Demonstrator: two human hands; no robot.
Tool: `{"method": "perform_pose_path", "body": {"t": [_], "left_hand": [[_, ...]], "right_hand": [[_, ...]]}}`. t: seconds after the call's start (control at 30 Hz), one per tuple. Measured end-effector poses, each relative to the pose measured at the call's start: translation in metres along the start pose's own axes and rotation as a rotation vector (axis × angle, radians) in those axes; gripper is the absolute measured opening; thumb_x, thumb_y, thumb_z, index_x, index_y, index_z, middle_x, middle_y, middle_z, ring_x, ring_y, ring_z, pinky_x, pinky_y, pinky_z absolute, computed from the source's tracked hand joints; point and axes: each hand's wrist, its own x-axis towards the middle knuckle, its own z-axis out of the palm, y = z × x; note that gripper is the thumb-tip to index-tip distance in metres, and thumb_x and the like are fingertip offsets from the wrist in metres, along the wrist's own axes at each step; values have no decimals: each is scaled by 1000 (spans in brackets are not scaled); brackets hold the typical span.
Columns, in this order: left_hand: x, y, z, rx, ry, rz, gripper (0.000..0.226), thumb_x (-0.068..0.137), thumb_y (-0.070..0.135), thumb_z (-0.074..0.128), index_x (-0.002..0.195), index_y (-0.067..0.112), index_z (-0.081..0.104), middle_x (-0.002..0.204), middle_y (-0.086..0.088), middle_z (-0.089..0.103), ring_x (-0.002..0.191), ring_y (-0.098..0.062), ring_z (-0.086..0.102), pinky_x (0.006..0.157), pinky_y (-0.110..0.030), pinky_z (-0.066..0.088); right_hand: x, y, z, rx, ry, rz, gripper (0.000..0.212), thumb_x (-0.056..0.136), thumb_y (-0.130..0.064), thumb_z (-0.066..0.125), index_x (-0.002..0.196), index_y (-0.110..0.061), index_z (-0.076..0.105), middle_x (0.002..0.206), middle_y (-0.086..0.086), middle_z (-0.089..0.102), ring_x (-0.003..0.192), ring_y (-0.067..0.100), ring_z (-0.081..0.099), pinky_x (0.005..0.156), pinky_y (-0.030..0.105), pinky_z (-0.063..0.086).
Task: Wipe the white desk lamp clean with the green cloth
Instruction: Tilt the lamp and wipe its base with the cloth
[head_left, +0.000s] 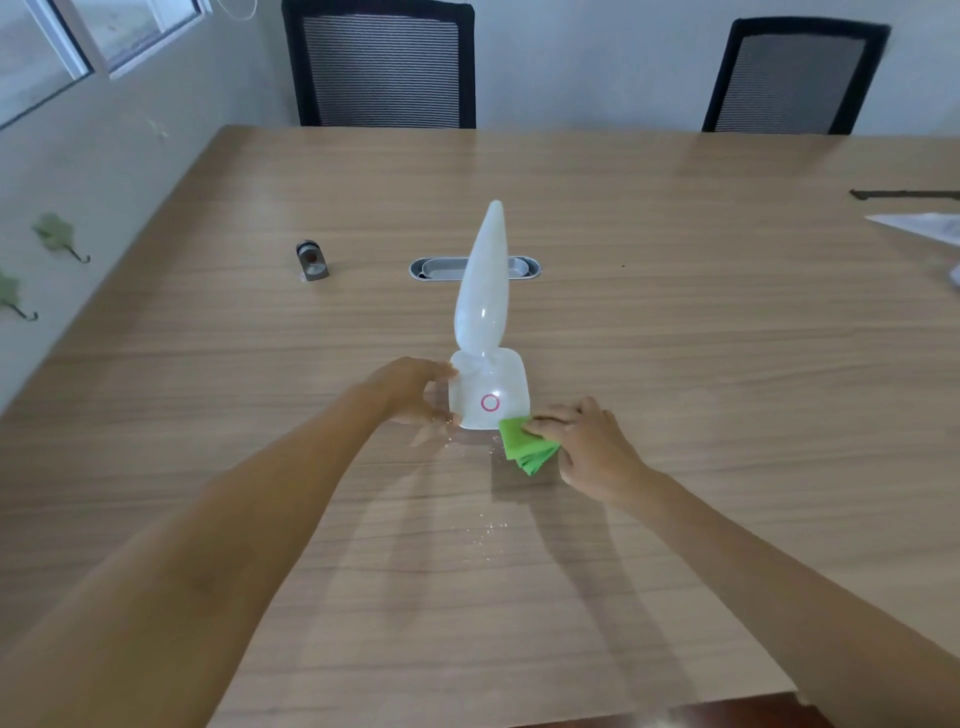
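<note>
The white desk lamp (488, 332) stands upright in the middle of the wooden table (675, 322), its tapered head pointing up and a pink ring on its square base. My left hand (415, 395) grips the left side of the base. My right hand (587, 441) holds the folded green cloth (524, 447), which lies on the table and touches the base's front right corner.
A small metal object (311, 260) stands on the table to the back left. A grey cable tray (441, 268) is set into the table behind the lamp. Two black chairs (384, 67) stand at the far edge. Papers (924, 226) lie at the right edge.
</note>
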Motion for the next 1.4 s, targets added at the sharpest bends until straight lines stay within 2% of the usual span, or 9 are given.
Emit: {"method": "perform_pose_path", "body": {"t": [0.13,0.23,0.33,0.57,0.73,0.9,1.1,1.23,1.4], "left_hand": [[4,3,-1,-42,11,-21,82,73,46,74,145,29,38,154,8,36,143,-17,31,116,-31,26],[8,5,4,-72,18,-2,76,78,42,71,145,26,38,154,8,35,143,-15,30,115,-27,22],[10,2,7,-104,26,-12,73,79,41,70,144,26,40,153,9,36,143,-13,31,114,-23,22],[13,-1,7,-124,37,-19,74,75,44,73,142,30,42,152,11,39,142,-13,33,111,-23,24],[14,-1,9,-108,44,-22,75,75,44,72,142,29,42,151,10,41,141,-13,35,112,-23,25],[13,0,9,-82,39,-22,76,76,46,71,143,30,40,152,11,38,142,-13,32,113,-24,24],[12,0,8,-97,24,-19,76,77,46,70,144,30,38,154,11,34,143,-14,30,114,-26,23],[10,3,6,-74,18,-20,75,79,45,69,145,29,37,154,10,34,143,-14,31,114,-25,24],[7,9,5,-62,21,-15,74,80,44,68,145,26,37,155,8,33,143,-15,30,114,-25,23]], "right_hand": [[29,-1,-17,54,159,117,58,76,-1,49,127,-27,55,131,-4,55,105,31,44,88,37,41],[48,-8,-15,122,158,155,57,78,-2,48,128,-28,55,128,1,56,105,34,46,89,40,46],[42,-17,0,96,53,94,57,80,-3,47,130,-29,52,133,0,53,107,33,44,93,39,46],[-20,-22,20,65,51,-168,53,75,-1,47,122,-23,60,124,3,60,91,33,47,82,44,48],[24,-14,-3,127,284,79,54,72,0,51,120,-23,62,120,4,63,93,35,48,84,43,48],[47,-17,10,114,100,135,56,82,-5,46,133,-28,50,140,-4,49,106,33,42,94,37,42],[0,-19,23,101,134,-80,53,75,-2,48,122,-24,61,129,-4,60,90,32,46,82,41,47],[21,-14,7,144,236,46,56,75,1,47,125,-23,58,130,-1,59,95,33,45,88,42,46],[57,-22,4,148,94,126,58,83,-1,43,135,-25,47,145,-6,46,105,32,40,95,37,43]]}}
